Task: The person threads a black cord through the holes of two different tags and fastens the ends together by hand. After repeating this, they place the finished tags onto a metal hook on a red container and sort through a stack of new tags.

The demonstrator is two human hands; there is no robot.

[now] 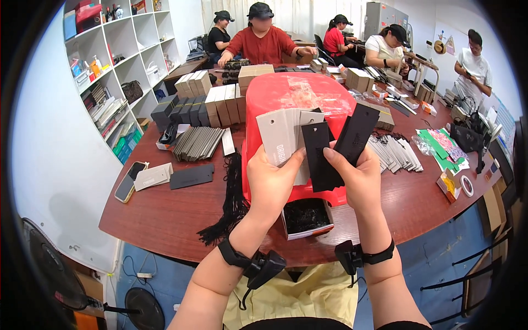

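My left hand is closed around a small fan of beige hang tags, each with a punched hole near its top. Black hang tags are spread in my right hand, also closed. One black tag stands in front between the two thumbs, overlapping the beige ones. Both hands are held above the near side of a red plastic stool with tape across its top. Below them sits a small open box of black strings. A bundle of black cords hangs beside my left forearm.
On the left lie a phone, loose beige tags and a dark tag. Rows of tags and stacked bundles stand behind. Strung tags and a tape roll are at right. Several people work around the table.
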